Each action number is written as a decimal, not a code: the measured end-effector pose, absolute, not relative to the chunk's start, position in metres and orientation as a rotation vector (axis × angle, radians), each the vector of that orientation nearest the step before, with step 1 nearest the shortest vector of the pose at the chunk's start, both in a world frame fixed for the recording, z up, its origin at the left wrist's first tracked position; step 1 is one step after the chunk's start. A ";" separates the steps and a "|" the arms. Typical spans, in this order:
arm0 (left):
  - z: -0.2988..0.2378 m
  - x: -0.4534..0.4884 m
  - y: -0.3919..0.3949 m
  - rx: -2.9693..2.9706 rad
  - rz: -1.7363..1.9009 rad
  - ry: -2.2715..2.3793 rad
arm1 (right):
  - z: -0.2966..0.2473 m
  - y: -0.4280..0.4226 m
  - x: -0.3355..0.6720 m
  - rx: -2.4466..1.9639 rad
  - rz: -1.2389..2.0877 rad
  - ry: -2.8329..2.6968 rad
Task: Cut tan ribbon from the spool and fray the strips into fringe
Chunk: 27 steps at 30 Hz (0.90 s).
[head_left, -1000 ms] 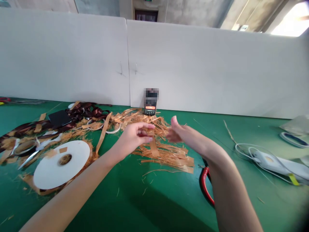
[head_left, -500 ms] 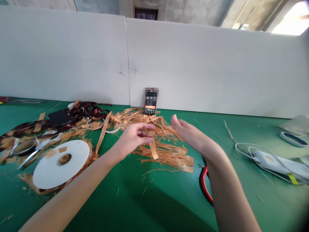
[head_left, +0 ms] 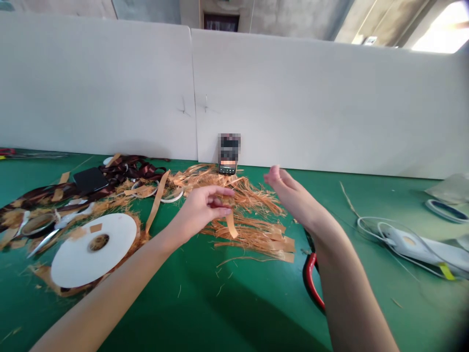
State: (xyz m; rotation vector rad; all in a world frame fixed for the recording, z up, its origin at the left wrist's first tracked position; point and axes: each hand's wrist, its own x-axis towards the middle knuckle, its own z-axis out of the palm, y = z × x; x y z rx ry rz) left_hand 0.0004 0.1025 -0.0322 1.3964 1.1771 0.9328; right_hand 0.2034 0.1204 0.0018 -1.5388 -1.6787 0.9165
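Note:
My left hand [head_left: 203,207] pinches a tan ribbon strip [head_left: 231,226] between thumb and fingers, its loose end hanging below them. To the right, my right hand [head_left: 289,188] is raised above the table with fingers drawn together; any thread in them is too fine to make out. Beneath and behind my hands lie frayed tan ribbon pieces [head_left: 256,239], with stringy fibres spread over the green table [head_left: 176,293]. Red-handled pliers [head_left: 312,283] lie partly behind my right forearm.
A white spool [head_left: 120,234] sits at left by scissors [head_left: 47,239], a tape roll [head_left: 36,225] and dark brown ribbon [head_left: 142,168]. A phone [head_left: 227,154] leans on the white panel [head_left: 311,107]. At right lies a white power strip [head_left: 421,248] with its cable.
My right hand has moved slightly right and up, its fingers now curled in closer. My left hand stays in place with the ribbon strip, whose hanging end has shifted a little.

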 end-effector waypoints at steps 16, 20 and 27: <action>-0.039 -0.001 0.108 1.391 0.886 1.155 | 0.010 0.110 0.187 -1.079 1.214 -1.686; -0.039 -0.001 0.108 1.375 0.883 1.159 | 0.022 0.098 0.200 -0.960 1.978 -2.140; -0.040 -0.001 0.109 1.401 0.874 1.134 | -0.001 0.118 0.203 -1.668 0.855 -1.848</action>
